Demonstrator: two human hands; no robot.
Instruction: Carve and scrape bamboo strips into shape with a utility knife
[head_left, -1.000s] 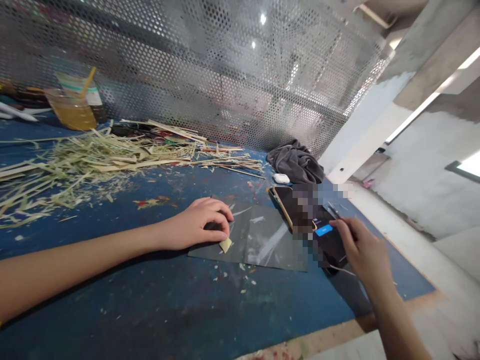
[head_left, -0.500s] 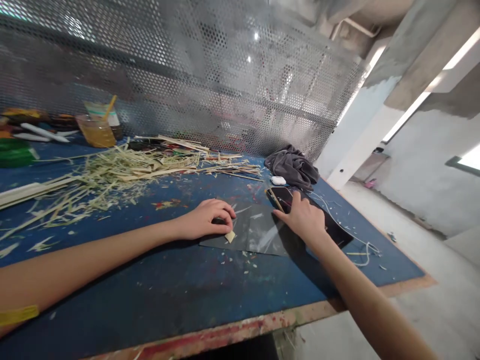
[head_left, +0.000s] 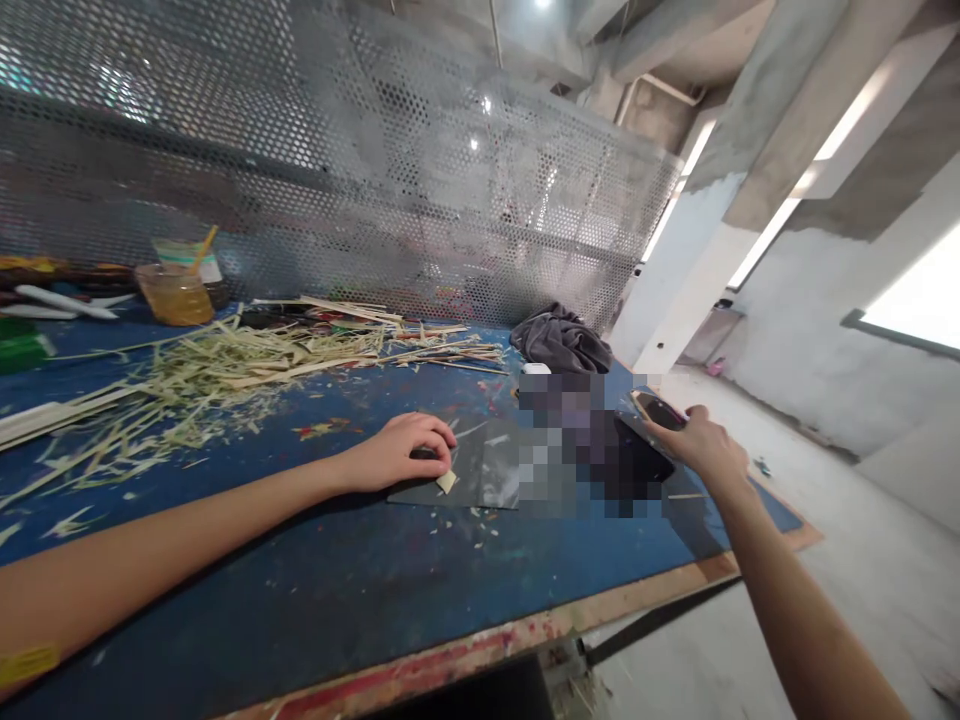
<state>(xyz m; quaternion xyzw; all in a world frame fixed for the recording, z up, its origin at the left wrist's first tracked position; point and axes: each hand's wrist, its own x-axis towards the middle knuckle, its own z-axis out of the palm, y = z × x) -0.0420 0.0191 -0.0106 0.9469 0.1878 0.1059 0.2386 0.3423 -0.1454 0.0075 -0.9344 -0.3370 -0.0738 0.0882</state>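
Note:
My left hand [head_left: 401, 452] rests curled on a dark plastic sheet [head_left: 480, 478] on the blue table [head_left: 315, 590], fingers closed over a small pale bamboo chip [head_left: 447, 482]. My right hand [head_left: 701, 442] is raised over the table's right end, holding a dark phone [head_left: 660, 410] with a light rim. A blurred dark patch lies between the two hands.
A heap of bamboo shavings and strips [head_left: 217, 365] covers the left back of the table. An amber cup with a stick [head_left: 174, 290] stands at the back left. A grey cloth [head_left: 561, 340] lies by the perforated metal screen [head_left: 360, 180]. The table's front edge [head_left: 480, 645] is worn.
My right hand has lifted the phone off the table and moved right. The left hand has stayed on the bamboo chip. The view has tilted up.

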